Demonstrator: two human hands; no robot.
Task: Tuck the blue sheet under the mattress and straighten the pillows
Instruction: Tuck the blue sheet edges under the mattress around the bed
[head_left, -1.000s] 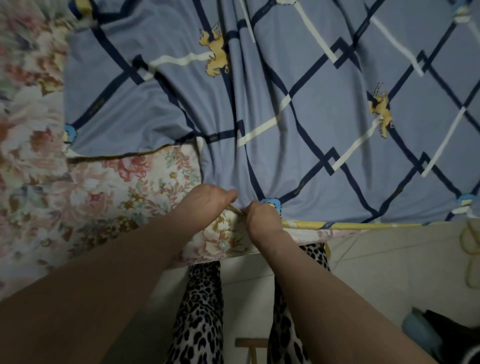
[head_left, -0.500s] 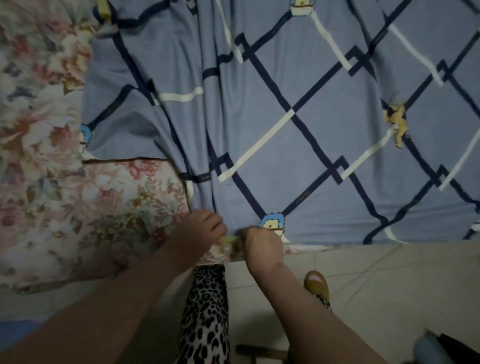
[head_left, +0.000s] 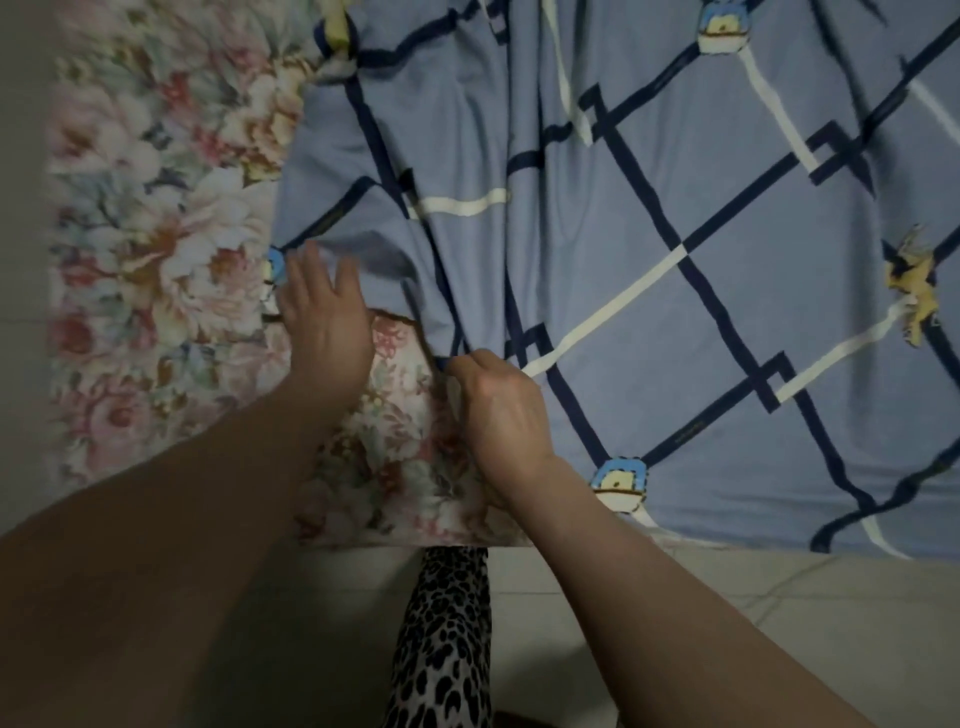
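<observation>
— Hands?
— My left hand lies flat, fingers spread, on the blue sheet edge; my right hand is pinched closed on its corner.
— Surface?
— Sheet wrinkled over floral mattress, corner uncovered. Pale tile floor below.

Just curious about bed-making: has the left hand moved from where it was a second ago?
Yes. The left hand has left the bed's near edge and gone further onto the bed, open, fingers on the blue sheet above the floral corner.
</observation>
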